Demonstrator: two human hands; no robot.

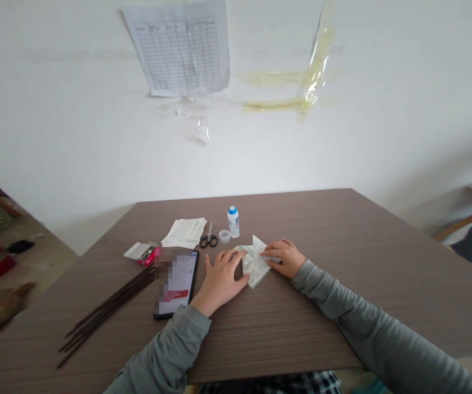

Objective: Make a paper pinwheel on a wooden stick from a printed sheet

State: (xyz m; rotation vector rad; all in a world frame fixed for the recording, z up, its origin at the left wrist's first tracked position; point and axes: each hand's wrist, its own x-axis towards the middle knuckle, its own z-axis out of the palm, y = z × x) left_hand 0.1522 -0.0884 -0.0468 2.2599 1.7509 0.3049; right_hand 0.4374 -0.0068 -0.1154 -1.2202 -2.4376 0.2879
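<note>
Two bare hands in grey sleeves are rested on a sheet of pale cream printed paper (pixel 255 269), folded into an angular shape, on a wide brown wood-grain worktop (pixel 301 334). The paper's left side is touched by the left hand (pixel 221 276), its grip spread, with thumb and fingertips apart. The right side is partly covered by the right hand (pixel 286 258), its fingers close together; whether the paper is pinched there or only pressed cannot be told.

For what is judged to be folding, the paper is best steadied lightly by the left fingertips while edges are lined up and creases pressed by the right. Too hard a pull could tear or skew such a sheet.

A sharp corner is pointed toward the far edge and another toward the near edge; the left edge looks rounded. Dark lines of print are seen, with faint green marks; finer creases cannot be made out.
</note>
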